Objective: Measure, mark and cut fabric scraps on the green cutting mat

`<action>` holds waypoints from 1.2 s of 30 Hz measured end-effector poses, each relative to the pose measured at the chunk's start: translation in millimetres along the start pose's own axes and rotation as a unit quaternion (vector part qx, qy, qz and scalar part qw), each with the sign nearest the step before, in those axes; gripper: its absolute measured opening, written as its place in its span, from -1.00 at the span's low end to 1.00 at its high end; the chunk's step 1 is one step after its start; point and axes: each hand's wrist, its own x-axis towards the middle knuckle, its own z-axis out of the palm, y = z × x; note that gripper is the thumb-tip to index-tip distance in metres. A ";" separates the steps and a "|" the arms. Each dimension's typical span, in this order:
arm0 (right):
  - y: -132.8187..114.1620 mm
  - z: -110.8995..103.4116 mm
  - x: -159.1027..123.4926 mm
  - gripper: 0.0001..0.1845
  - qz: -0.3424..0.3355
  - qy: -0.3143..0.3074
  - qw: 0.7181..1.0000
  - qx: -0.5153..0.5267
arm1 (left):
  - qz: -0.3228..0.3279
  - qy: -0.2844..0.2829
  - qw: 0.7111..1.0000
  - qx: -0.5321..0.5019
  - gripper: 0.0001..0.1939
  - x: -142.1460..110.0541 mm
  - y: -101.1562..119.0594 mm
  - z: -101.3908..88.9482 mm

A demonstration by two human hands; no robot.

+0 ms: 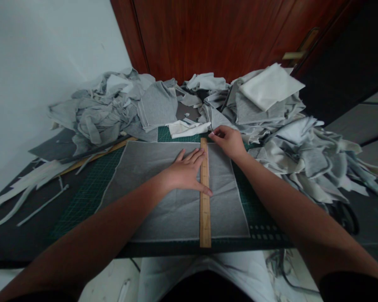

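Note:
A grey fabric square [151, 197] lies flat on a green cutting mat [85, 197]. Across it, running away from me, rests a wooden ruler [204, 214]. My left hand [184, 172] lies flat with fingers stretched out, pressing on the ruler and the fabric beside it. My right hand [228, 140] is at the ruler's far end, fingers curled in a pinch around something too small to make out.
Heaps of grey and white fabric scraps [113, 105] fill the back and right [305, 151] of the table. Folded white cloth [269, 86] tops a stack. Thin fabric strips [25, 184] lie at the left. A wooden door [223, 37] stands behind.

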 end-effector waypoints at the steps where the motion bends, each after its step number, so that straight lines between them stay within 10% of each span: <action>1: -3.7 -3.9 -7.4 -0.82 0.006 0.006 1.000 0.001 | 0.001 0.002 1.000 0.000 0.43 0.2 -0.2 0.3; 10: -34.8 -12.5 -72.6 -0.88 0.012 -0.103 0.995 -0.005 | 0.003 0.009 1.000 -0.009 0.41 2.6 -1.2 1.1; 36: -28.4 -28.4 -83.8 -0.82 -0.024 -0.204 0.975 0.081 | -0.008 -0.014 1.000 0.010 0.35 7.3 -0.9 -0.7</action>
